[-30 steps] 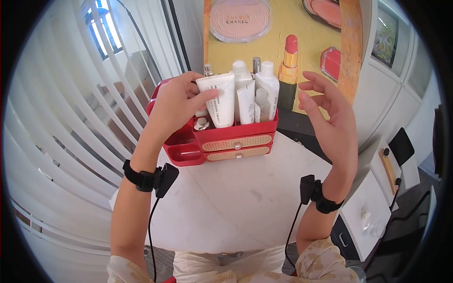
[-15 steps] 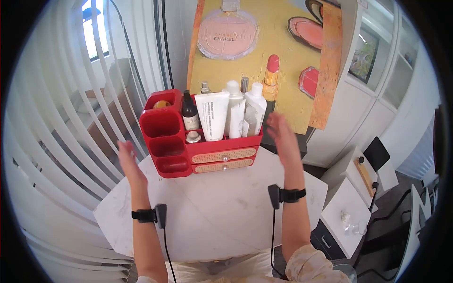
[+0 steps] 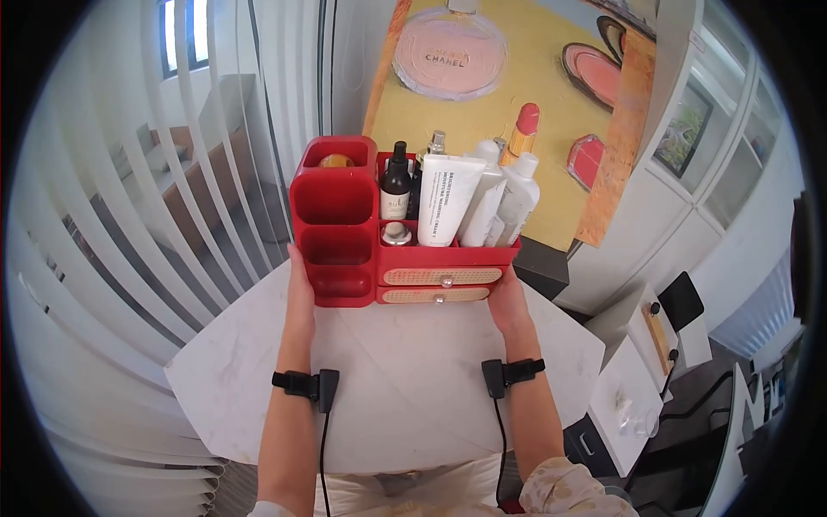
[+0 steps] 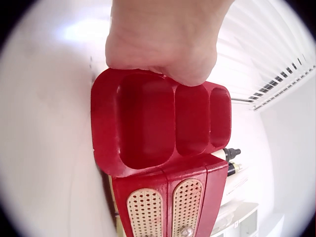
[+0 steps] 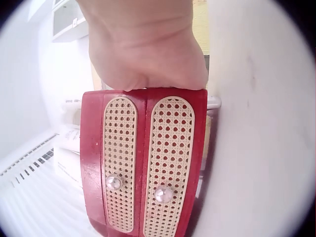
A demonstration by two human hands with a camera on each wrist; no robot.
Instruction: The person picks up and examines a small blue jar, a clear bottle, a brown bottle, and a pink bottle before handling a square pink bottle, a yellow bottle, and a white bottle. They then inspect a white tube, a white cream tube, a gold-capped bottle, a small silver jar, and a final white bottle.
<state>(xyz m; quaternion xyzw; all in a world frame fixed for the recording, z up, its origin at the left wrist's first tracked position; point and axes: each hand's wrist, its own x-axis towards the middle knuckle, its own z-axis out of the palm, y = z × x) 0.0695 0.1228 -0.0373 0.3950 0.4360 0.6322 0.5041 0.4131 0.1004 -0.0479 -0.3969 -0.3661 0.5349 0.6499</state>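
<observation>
A red cosmetics organizer [image 3: 334,201] stands at the far side of the marble-topped table, with rounded compartments on its left and two woven-front drawers [image 3: 444,277] with pearly knobs. My left hand [image 3: 300,293] presses its palm along the organizer's left side. Against the right side, beside the drawers, lies my right hand [image 3: 510,308]. Both wrist views show the heel of each hand right at the red wall, the fingers mostly hidden. Inside stand a white washing cream tube [image 3: 450,200], a dark spray bottle [image 3: 396,183], a white bottle [image 3: 519,200] and a silver-capped jar [image 3: 396,233].
The marble tabletop [image 3: 401,388] spreads in front of the organizer. A large cosmetics painting [image 3: 482,121] leans behind it. Vertical blinds [image 3: 185,250] hang at the left; a white drawer cabinet [image 3: 620,409] stands at the right. A cable trails from each wrist camera.
My left hand was at the washing cream tube, then drew away to the left. Both hands have come in against the organizer's sides. The tube stands in the organizer.
</observation>
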